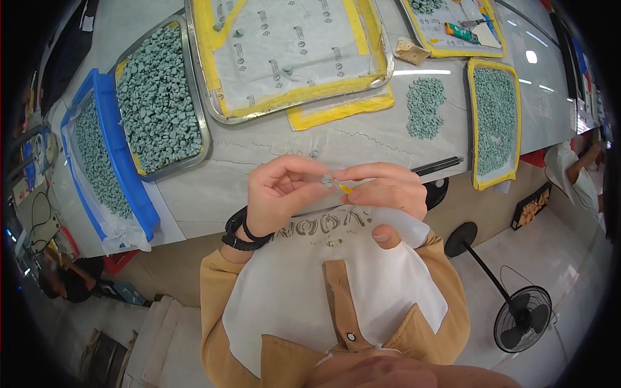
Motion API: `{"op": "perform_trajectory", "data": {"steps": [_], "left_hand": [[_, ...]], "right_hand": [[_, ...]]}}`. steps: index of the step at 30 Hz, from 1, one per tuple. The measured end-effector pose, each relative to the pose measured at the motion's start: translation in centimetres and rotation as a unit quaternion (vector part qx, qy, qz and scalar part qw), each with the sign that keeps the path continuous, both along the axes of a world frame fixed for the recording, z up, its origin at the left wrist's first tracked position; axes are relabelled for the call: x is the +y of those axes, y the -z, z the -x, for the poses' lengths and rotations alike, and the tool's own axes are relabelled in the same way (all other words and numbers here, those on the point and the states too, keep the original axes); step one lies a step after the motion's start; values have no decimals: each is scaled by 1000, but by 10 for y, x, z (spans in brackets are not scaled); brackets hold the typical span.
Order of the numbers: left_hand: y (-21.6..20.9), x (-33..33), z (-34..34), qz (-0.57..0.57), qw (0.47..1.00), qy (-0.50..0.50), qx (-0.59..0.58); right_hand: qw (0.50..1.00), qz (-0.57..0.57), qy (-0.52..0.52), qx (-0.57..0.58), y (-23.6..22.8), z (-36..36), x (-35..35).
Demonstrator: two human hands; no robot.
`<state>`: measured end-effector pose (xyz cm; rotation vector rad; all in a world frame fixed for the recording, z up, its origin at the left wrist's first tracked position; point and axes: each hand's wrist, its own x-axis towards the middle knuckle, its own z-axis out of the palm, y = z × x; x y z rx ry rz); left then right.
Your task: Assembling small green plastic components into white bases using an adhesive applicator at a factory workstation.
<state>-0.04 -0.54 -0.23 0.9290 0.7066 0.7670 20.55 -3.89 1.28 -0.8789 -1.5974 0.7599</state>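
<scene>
Stones (158, 97) in trays (123, 158) on table (259, 145)

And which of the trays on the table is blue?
The leftmost tray, beside the heaped metal-rimmed tray. Only its walls are blue; the others show metal or yellow edges.

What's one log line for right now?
left hand: pinching small green piece | right hand: holding small yellow piece | blue tray: holding green pieces

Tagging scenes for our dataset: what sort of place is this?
Likely a workshop for small handwork: a metal tray and a blue tray filled with grey-green pieces, and the left hand pinching one small piece.
</scene>
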Motion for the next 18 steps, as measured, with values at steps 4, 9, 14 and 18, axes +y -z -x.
{"op": "perform_trajectory", "data": {"steps": [4, 9, 14, 18], "left_hand": [[-1, 1, 1, 32, 999, -4, -42], [3, 3, 5, 29, 998, -26, -46], [5, 5, 3, 55, 997, -30, -53], [2, 4, -1, 13, 999, -21, -43]], "right_hand": [[999, -24, -27, -14, -3, -9, -3], [967, 82, 73, -230, 6, -15, 7], [932, 105, 64, -342, 36, -17, 13], [943, 134, 105, -286, 26, -33, 15]]}}
